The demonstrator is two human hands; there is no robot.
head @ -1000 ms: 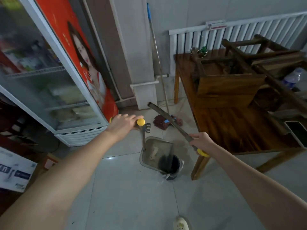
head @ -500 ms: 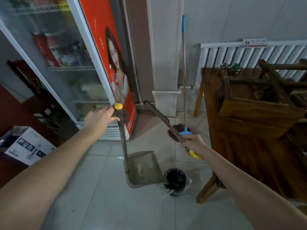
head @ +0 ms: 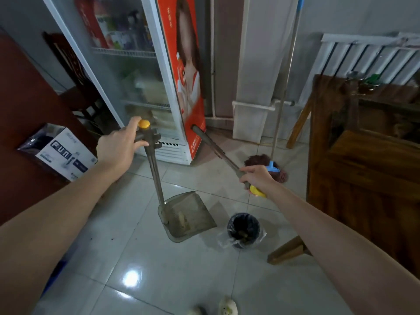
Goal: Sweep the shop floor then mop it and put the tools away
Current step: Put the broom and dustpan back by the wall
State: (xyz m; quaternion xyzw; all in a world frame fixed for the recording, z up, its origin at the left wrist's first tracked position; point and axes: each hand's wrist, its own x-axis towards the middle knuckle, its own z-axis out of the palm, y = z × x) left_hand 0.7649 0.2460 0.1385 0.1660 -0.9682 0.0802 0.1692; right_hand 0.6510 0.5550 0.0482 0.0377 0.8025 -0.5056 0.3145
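The left hand grips the top of the long-handled dustpan, fingers wrapped round the shaft just under its yellow cap. The handle leans slightly, and the pan sits low over the tiled floor; whether it touches the tiles cannot be told. Some debris lies inside the pan. The right hand is closed round the broom near its yellow end, with the shaft slanting away and up towards the foot of the glass-door fridge. A small black bin with a clear liner stands on the floor just right of the pan, below the right hand. Behind that hand, the mop leans against the wall, its reddish head on the floor. A wooden table fills the right side, and a cardboard box sits at left.
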